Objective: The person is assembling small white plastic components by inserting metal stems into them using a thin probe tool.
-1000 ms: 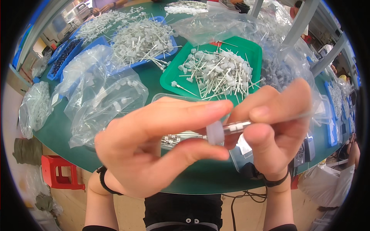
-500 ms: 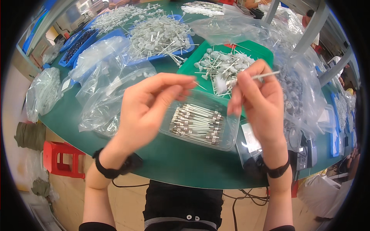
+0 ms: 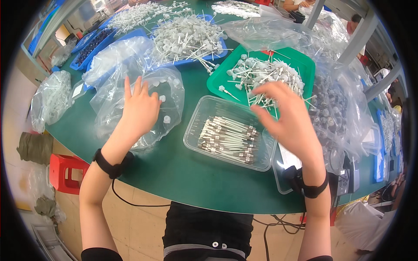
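Note:
My left hand lies with fingers stretched out on a clear plastic bag that holds a few small white caps. My right hand hovers with fingers spread and nothing visible in them, over the near edge of a green tray piled with white rod-and-cap pieces. Between my hands sits a clear plastic box with a row of thin metal-ended rods lying inside.
Blue trays heaped with white parts fill the far side of the green table. Clear bags lie at the left and right. A red stool stands below the left edge. Each wrist wears a black band.
Both hands have dropped from in front of the camera and parted. The left went down onto the bag of caps; the right no longer shows the thin rod and hovers by the green tray.

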`<action>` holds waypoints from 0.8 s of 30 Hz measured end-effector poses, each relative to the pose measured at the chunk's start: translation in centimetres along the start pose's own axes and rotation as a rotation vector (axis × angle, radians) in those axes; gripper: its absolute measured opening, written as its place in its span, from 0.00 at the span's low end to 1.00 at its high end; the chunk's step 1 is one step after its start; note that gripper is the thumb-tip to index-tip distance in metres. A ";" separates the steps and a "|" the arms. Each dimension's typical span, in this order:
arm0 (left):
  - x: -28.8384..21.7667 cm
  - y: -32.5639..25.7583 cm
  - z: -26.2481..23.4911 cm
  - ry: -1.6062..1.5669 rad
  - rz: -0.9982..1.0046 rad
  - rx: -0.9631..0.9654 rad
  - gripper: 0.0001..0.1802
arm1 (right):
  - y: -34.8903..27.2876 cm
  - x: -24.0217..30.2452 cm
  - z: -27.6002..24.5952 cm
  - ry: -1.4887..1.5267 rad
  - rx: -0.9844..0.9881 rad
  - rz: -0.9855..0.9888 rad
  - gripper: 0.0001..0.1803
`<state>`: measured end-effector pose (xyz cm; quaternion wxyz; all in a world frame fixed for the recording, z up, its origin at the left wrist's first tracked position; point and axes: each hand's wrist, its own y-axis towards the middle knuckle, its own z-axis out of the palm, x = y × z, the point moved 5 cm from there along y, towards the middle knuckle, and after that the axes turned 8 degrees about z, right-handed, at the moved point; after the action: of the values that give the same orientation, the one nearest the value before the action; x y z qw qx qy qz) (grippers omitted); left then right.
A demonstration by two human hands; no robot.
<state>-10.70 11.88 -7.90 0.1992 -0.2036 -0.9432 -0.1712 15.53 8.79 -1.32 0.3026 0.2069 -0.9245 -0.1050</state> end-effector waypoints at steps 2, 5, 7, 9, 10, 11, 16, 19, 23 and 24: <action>0.5 0.8 1.2 -0.120 -0.024 0.061 0.07 | -0.4 0.4 1.9 0.034 0.172 -0.045 0.11; 0.5 2.0 2.0 -0.364 -0.022 0.168 0.07 | -1.4 -0.3 4.4 0.026 0.302 -0.079 0.10; 0.5 2.4 1.0 -0.489 -0.015 0.171 0.07 | -1.9 -1.2 5.4 -0.084 0.337 -0.087 0.10; 1.0 2.3 0.5 -0.700 -0.041 0.026 0.08 | -2.0 -1.2 5.7 -0.107 0.383 -0.059 0.09; 1.2 2.2 0.1 -0.804 -0.054 -0.049 0.09 | -2.0 -1.1 6.0 -0.118 0.405 -0.045 0.08; 1.2 2.2 -0.7 -0.953 -0.101 -0.108 0.09 | -1.8 -1.0 6.1 -0.152 0.408 -0.037 0.07; -2.1 3.0 -7.7 -1.699 -0.112 -0.177 0.13 | -1.6 -1.2 6.8 -0.241 0.370 0.000 0.04; -4.9 3.3 -11.2 -1.915 -0.001 -0.219 0.14 | -2.0 -1.2 6.7 -0.240 0.230 -0.062 0.03; -6.9 3.2 -14.4 -1.925 0.173 -0.375 0.11 | -1.6 -1.3 7.6 -0.185 0.146 -0.143 0.04; -7.3 3.2 -15.0 -1.915 0.185 -0.413 0.11 | -1.5 -1.4 8.0 -0.142 0.147 -0.135 0.05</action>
<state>1.44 6.27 2.52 -0.6762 -0.3601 -0.6378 -0.0789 12.18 8.65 -8.83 0.2125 0.2825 -0.9327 -0.0715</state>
